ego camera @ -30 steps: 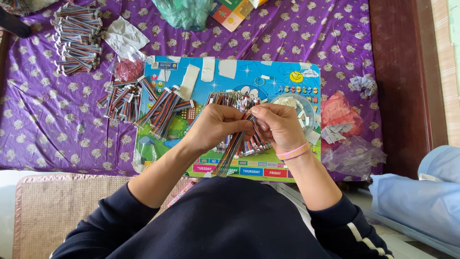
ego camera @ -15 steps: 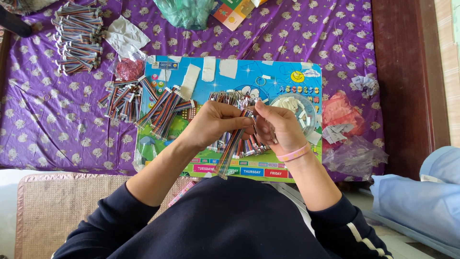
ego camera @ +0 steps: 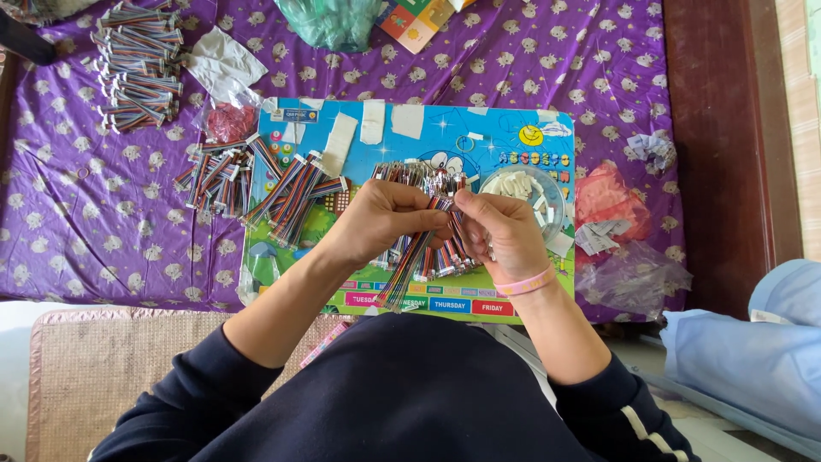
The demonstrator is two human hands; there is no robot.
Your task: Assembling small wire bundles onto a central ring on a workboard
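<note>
Two hands at work over a blue play board (ego camera: 513,128), both closed on one strip of multicoloured ribbon cable (ego camera: 410,261): left hand (ego camera: 380,218) wrapped round its upper part, right hand (ego camera: 505,231) pinching the top end between thumb and fingertips, pink band at the wrist. Cable hanging down and toward the body from between the hands. Directly beneath them, a loose heap of cables (ego camera: 428,180) with white ends, seemingly yet to be handled. Just right of the right hand, a clear bowl (ego camera: 547,192) of small white connectors, well stocked. Left of the left hand, two fanned bunches (ego camera: 291,197) on the board's edge and another bunch (ego camera: 214,175) just off it; farther up and left, neat stacked bundles (ego camera: 137,64) on the purple cloth (ego camera: 68,222), apparently finished. By that reckoning, well under way, a good heap left. Crumpled clear bags (ego camera: 629,278) and red packets (ego camera: 603,192) cluttering the far right; nothing between hands and bowl.
</note>
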